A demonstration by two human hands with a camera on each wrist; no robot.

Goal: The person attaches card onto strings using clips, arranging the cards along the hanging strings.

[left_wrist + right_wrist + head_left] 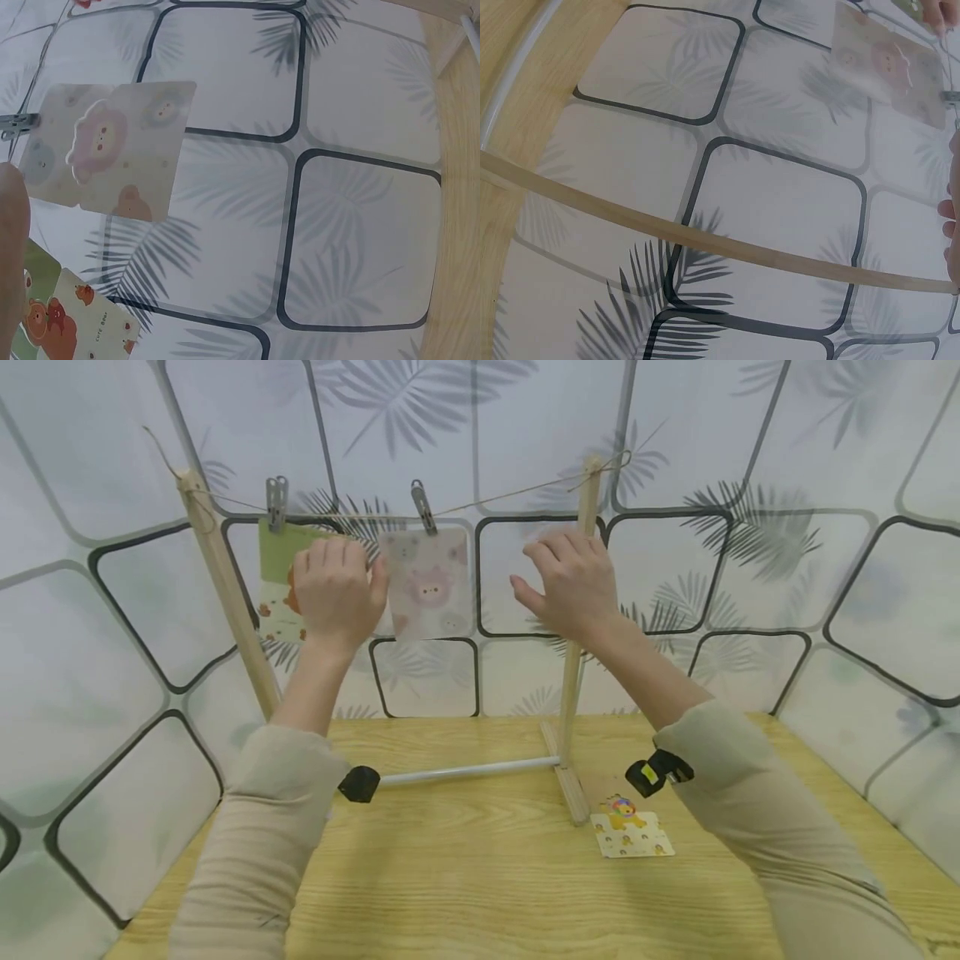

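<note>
A thin string (517,493) runs between two wooden posts. From it a metal clip (277,503) holds a green and cream bear card (276,556), and another clip (423,508) holds a pale pink card (427,585) with a round animal face. My left hand (337,585) is raised in front of the green card, covering part of it, fingers loosely bent and thumb apart. Near the right post, my right hand (573,577) is up with fingers loosely bent and thumb apart. Nothing shows in either hand, though the left fingertips are partly hidden.
The left post (228,589) and right post (573,685) stand on the wooden table (450,877), with a white rod (472,770) running low between them. A yellowish card (633,837) lies by the right post's foot (570,789). Patterned cloth (780,568) hangs behind.
</note>
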